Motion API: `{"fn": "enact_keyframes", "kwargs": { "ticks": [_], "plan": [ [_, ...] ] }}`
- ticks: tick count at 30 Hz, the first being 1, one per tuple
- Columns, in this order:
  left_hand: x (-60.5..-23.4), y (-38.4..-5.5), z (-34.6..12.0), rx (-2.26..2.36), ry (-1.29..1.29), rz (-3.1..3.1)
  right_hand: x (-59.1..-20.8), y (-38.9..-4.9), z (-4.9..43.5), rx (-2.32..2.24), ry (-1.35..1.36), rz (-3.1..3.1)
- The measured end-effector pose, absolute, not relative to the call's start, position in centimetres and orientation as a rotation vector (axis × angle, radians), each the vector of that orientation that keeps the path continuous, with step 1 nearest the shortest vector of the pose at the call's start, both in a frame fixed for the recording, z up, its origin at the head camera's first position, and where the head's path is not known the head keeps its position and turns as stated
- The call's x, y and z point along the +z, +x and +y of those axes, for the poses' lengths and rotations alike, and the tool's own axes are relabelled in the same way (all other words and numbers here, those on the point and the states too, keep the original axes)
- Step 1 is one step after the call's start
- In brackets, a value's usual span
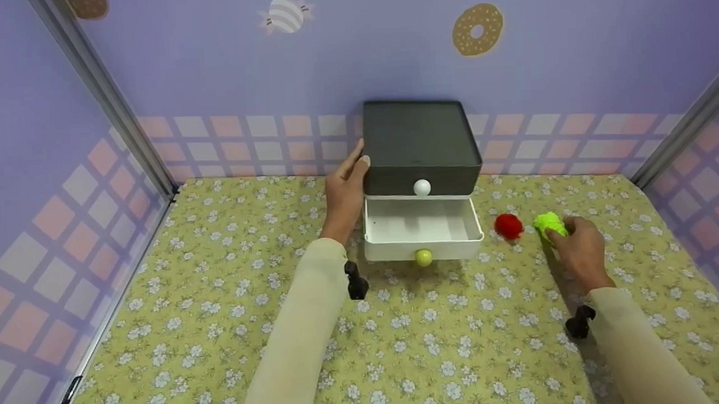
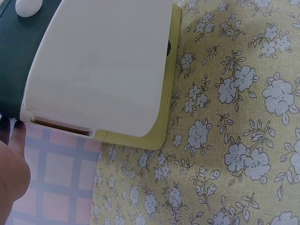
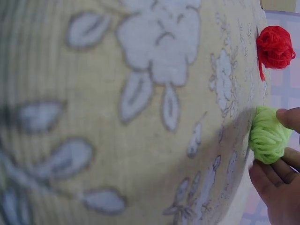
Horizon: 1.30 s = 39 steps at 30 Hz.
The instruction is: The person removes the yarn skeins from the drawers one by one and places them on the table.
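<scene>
A small drawer box (image 1: 420, 134) with a dark grey top stands against the back wall. Its lower white drawer (image 1: 423, 251) is pulled out, and I see nothing inside it. My left hand (image 1: 344, 193) rests along the box's left side, fingers extended; in the left wrist view only part of that hand (image 2: 13, 173) shows at the edge. On the right, a bright green ball of yarn (image 1: 548, 224) is between the thumb and fingers of my right hand (image 1: 583, 249). The right wrist view shows the thumb on one side of the green yarn (image 3: 269, 136) and fingers below.
A red ball of yarn (image 1: 508, 226) lies between the drawer and the green one. The upper drawer has a white knob (image 1: 421, 187), the lower a yellow knob (image 1: 423, 258). A floral cloth (image 1: 429, 358) covers the table, with printed walls (image 1: 204, 62) at the back and sides.
</scene>
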<state>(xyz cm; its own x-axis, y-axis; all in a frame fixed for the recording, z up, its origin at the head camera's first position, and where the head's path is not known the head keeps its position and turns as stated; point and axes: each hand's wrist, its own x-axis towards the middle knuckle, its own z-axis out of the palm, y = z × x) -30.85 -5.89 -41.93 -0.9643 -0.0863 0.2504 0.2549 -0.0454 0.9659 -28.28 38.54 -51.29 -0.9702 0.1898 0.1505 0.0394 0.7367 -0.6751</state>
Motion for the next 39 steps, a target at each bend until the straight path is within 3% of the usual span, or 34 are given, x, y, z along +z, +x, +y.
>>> {"fn": "enact_keyframes", "kwargs": {
  "ticks": [8, 39],
  "plan": [
    [-41.9, -30.9, -5.9, -2.102, -0.146, -2.001, -50.3, -28.1, 37.4, 0.9, -0.02, -2.665],
    [-42.0, -30.8, -5.9, -2.099, -0.207, -1.987, -44.9, -26.0, 28.7, 1.05, 0.315, -2.372]
  ]
}}
